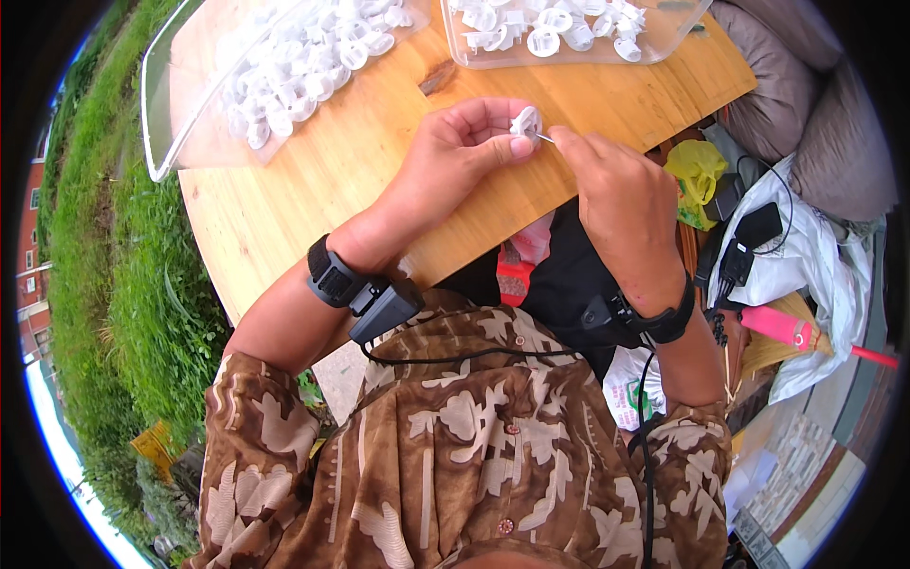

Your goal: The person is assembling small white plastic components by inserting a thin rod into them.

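Over the wooden table, my left hand (464,142) pinches a small round white plastic part (526,121) between thumb and fingers. My right hand (611,185) is closed on a thin metal rod (545,138), whose visible end points at the part's lower right side. The rest of that rod is hidden in my fingers, so its exact kind cannot be told. Beyond my left hand, a heap of similar white plastic parts (308,71) lies at a clear plastic tub. More such parts (545,24) lie in a second clear tub (569,59) at the table's far side.
The wooden table (313,204) has a near edge close to my body. A black cable (474,355) runs from my left wrist device across my shirt. To the right are a yellow plastic bag (697,175), a white sack (820,275) and a pink-handled broom (773,324). Grass (142,284) grows at left.
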Demonstrator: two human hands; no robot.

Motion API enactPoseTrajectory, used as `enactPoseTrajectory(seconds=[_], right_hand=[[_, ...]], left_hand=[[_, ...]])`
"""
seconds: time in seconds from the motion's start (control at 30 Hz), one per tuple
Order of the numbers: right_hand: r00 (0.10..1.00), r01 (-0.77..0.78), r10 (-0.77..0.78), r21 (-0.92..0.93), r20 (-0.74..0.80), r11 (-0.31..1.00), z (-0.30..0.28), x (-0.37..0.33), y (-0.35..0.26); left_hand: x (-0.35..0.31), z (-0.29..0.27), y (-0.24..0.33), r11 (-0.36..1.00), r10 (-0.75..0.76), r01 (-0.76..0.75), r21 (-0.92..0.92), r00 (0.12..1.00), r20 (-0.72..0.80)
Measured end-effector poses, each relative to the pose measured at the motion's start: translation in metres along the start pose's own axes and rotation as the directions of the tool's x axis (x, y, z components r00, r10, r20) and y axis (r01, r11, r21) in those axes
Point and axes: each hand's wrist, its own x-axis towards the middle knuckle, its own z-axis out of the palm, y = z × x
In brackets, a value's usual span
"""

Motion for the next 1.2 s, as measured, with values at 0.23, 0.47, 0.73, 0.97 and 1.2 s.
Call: enactPoseTrajectory(seconds=[0.23,0.47,0.73,0.97,1.2], right_hand=[[0.997,-0.011,0.014,0.041,-0.071,0.999,-0.004,-0.005,0.002],[0.997,-0.063,0.067,0.117,-0.034,0.991,0.000,-0.002,0.000],[0.997,-0.070,0.072,0.104,-0.010,0.992,0.000,-0.002,0.000],[0.997,-0.077,0.076,0.092,0.013,0.993,0.000,0.000,-0.001],[0.998,-0.069,0.068,-0.026,-0.005,0.997,-0.004,0.003,-0.010]], left_hand=[[0.001,-0.001,0.004,0.994,-0.024,0.027,-0.106,0.999,0.031],[0.002,-0.002,0.002,0.994,-0.022,0.027,-0.108,0.999,0.043],[0.000,-0.002,0.003,0.995,-0.029,0.032,-0.092,0.999,0.041],[0.001,-0.002,0.003,0.995,-0.029,0.033,-0.099,0.999,0.042],[0.001,-0.001,0.000,0.996,0.009,-0.006,-0.088,0.999,0.035]])
